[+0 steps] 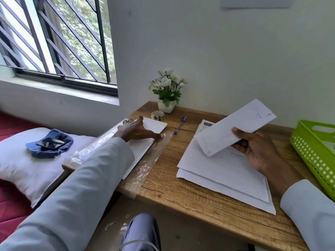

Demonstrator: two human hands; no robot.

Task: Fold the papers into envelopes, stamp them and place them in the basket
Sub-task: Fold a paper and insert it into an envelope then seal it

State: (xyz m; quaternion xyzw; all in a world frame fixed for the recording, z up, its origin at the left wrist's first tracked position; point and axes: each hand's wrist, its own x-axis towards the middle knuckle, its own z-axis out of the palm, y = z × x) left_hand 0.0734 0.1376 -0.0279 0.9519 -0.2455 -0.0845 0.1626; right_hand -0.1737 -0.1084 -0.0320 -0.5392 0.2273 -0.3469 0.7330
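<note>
My right hand holds a folded white paper tilted up above the desk, thumb on its front. Under it lies a loose pile of white sheets. My left hand rests flat, fingers spread, on a stack of white paper lying on clear plastic wrap at the desk's left end. A small white card sits on that stack beside my fingers. The green plastic basket stands at the desk's right edge. A sticker roll stands just beyond the card.
A blue pen lies mid-desk. A potted white flower stands at the back against the wall. To the left of the desk, a white pillow carries a blue cloth and a phone. A barred window is at upper left.
</note>
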